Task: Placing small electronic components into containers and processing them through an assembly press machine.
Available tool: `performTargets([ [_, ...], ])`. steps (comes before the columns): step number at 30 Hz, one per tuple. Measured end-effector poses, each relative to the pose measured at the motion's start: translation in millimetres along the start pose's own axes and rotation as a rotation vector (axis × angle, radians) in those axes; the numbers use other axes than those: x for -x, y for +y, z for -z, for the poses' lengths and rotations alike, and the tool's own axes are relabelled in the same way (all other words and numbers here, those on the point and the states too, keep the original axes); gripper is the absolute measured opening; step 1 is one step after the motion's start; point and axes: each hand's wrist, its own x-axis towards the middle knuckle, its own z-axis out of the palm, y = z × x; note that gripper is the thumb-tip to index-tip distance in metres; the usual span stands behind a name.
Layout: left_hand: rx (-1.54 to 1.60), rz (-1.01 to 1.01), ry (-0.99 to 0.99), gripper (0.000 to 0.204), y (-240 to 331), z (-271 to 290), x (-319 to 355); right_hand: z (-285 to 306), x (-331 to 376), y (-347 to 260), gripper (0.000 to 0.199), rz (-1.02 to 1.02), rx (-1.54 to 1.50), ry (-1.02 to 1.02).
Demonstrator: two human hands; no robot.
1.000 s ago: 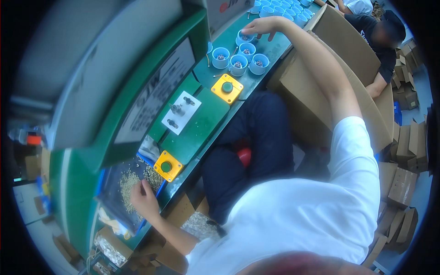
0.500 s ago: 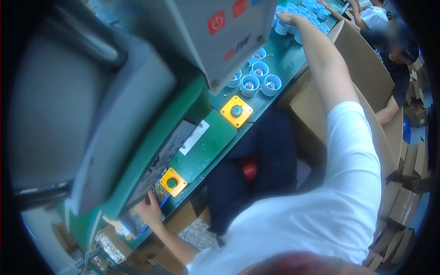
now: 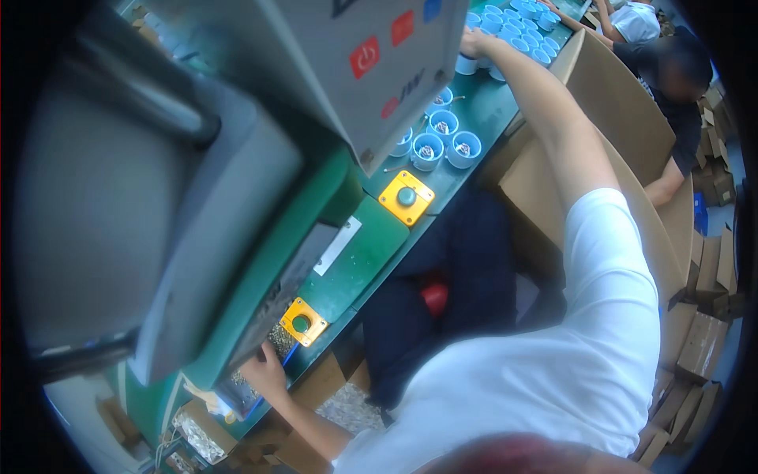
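**Right hand reaches farther up the desk**

The right hand (image 3: 474,41) has left the near blue cups (image 3: 442,138) for the far cluster. The left hand (image 3: 264,371) now rests on the parts tray (image 3: 237,391), partly beneath the grey machine (image 3: 158,197).

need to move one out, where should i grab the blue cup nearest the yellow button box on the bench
Probably best by the rim of the blue cup, pinched from above. It stands upright with its mouth open, small parts inside, and neighbouring cups crowd its left, so its right, bench-edge side looks freest.
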Motion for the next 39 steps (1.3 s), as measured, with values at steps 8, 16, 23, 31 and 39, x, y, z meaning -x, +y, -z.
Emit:
performTargets([
  [8, -0.093, 0.170, -0.053, 0.022, 18, 43, 24, 203, 205, -198, 0.061, -0.015, -0.361, -0.442],
  [16, -0.119, 0.047, 0.049, 0.022, -8, 22, 23, 40, 18, 50, 0.077, -0.659, -0.330, -0.112],
  [23, -0.160, 0.096, -0.016, 0.023, 6, 29, 24, 43, 58, 9, 0.084, -0.859, -0.419, -0.118],
  [31, -0.151, 0.180, -0.108, 0.023, 9, 20, 16, 78, 104, 1, 0.092, -0.792, -0.457, -0.077],
  [39, -0.135, 0.267, -0.094, 0.024, 3, 52, 39, 48, 121, -173, 0.098, -0.481, -0.466, -0.231],
])
